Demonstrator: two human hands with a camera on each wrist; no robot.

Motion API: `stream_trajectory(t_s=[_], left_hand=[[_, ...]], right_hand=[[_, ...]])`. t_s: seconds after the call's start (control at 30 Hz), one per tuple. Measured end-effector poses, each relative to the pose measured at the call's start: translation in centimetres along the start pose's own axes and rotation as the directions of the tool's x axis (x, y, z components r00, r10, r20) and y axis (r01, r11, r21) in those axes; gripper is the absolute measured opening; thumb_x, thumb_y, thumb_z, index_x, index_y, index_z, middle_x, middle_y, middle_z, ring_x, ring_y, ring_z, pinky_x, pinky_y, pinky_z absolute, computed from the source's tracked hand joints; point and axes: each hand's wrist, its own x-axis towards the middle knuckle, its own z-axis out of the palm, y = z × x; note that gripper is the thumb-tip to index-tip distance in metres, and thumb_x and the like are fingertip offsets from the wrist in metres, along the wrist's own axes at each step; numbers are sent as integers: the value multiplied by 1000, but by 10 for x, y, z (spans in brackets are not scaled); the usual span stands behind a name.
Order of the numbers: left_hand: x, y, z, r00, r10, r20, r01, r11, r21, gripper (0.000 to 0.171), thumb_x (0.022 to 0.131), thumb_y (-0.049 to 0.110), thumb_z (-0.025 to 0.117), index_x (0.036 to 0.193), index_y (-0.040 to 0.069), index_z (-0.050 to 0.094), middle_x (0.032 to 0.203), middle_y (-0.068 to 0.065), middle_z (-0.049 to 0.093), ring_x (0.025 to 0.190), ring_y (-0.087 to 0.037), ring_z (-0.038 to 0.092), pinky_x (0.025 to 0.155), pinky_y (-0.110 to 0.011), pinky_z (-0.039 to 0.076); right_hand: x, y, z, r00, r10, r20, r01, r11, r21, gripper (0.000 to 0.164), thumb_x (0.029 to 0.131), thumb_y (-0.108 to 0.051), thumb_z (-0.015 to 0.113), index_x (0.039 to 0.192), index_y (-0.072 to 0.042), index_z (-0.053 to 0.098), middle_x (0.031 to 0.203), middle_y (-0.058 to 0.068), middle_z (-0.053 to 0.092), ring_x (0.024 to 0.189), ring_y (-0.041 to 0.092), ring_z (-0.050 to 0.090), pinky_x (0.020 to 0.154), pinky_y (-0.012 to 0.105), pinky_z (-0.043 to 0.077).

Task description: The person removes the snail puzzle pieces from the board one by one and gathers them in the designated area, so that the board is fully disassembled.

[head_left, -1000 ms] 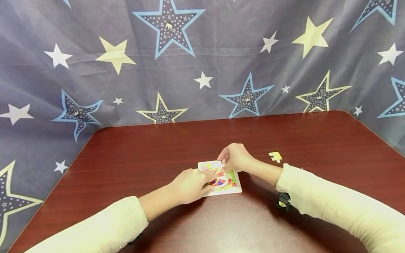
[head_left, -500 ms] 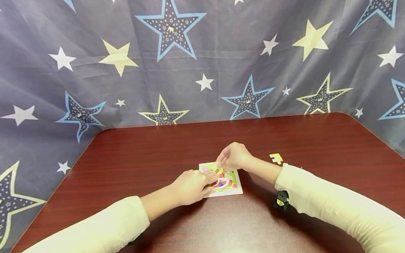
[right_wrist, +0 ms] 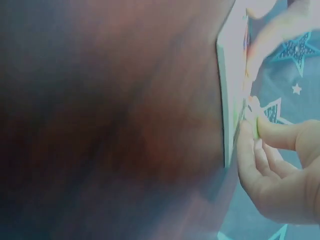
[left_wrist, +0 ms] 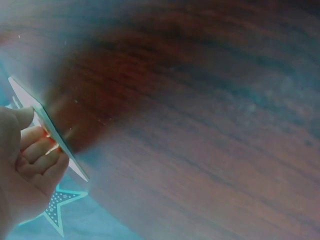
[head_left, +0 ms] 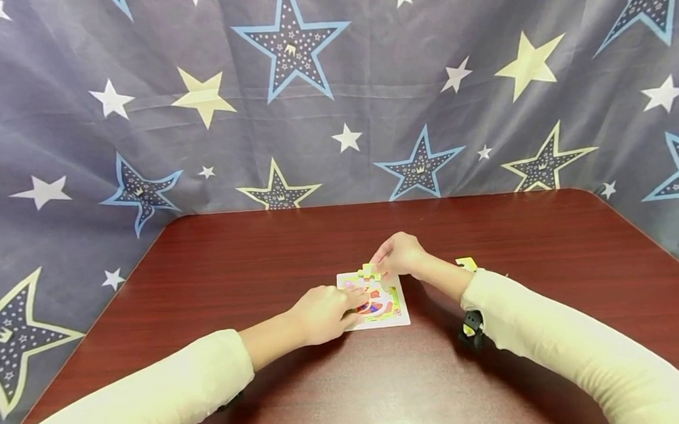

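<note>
Square puzzle board with a white border and a red, blue and green printed picture (head_left: 383, 307) lies flat on the glossy reddish-brown wood-grain table (head_left: 260, 257), just below the centre of the head view. The left hand (head_left: 325, 313), at centre left, rests its spread fingers on the board's left part, gripping nothing; in the left wrist view its thumb and bent fingers touch the board's face at the left edge of the frame. The right hand (head_left: 403, 255) is above the board's upper right corner and pinches a small yellow-green interlocking puzzle piece (head_left: 370, 272), with only the piece's thickness between thumb and finger. That piece overlaps the board's top edge in the head view; whether it touches the board, I cannot tell. Farther right, a yellow puzzle piece (head_left: 466, 263) lies on the table, partly hidden by the right forearm. Cream long sleeves (head_left: 151, 389) reach in from both lower corners. Grey cloth printed with blue, yellow and white stars (head_left: 361, 105) fills the upper half.
</note>
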Motion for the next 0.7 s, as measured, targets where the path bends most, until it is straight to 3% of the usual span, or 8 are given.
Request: stream_trajectory(t_s=[0.1, 0.23, 0.53, 0.7], left_hand=[[-3, 0, 2, 1000, -11, 17, 12, 1000, -17, 42, 96, 29, 56, 136, 14, 56, 139, -6, 57, 126, -20, 57, 98, -40, 52], [-6, -3, 6, 1000, 16, 15, -16, 999, -35, 44, 98, 28, 54, 138, 10, 53, 142, -8, 54, 130, -20, 54, 102, -40, 49], [-8, -7, 8, 995, 67, 73, -64, 997, -49, 46, 100, 22, 48, 145, 9, 44, 149, -10, 46, 138, -21, 46, 107, -41, 44], [-8, -9, 5, 994, 80, 69, -77, 996, -46, 46, 100, 21, 49, 144, 8, 45, 149, -10, 46, 138, -22, 45, 108, -41, 44]], right_hand=[[2, 3, -7, 999, 13, -30, -13, 1000, 1, 9, 81, -5, 74, 88, -1, 77, 91, 16, 75, 59, 9, 70, 63, 24, 58], [3, 9, -16, 999, 37, 5, -38, 997, 73, 13, 82, -2, 72, 94, 4, 75, 96, 19, 74, 61, 10, 70, 68, 28, 60], [-1, 27, -41, 995, 58, 76, -66, 992, 109, 21, 83, -1, 70, 101, 9, 71, 91, 17, 75, 61, 8, 68, 70, 30, 60], [-2, 35, -57, 991, 48, 125, -62, 992, 111, 26, 83, 0, 71, 105, 13, 68, 88, 16, 75, 60, 7, 68, 71, 31, 60]])
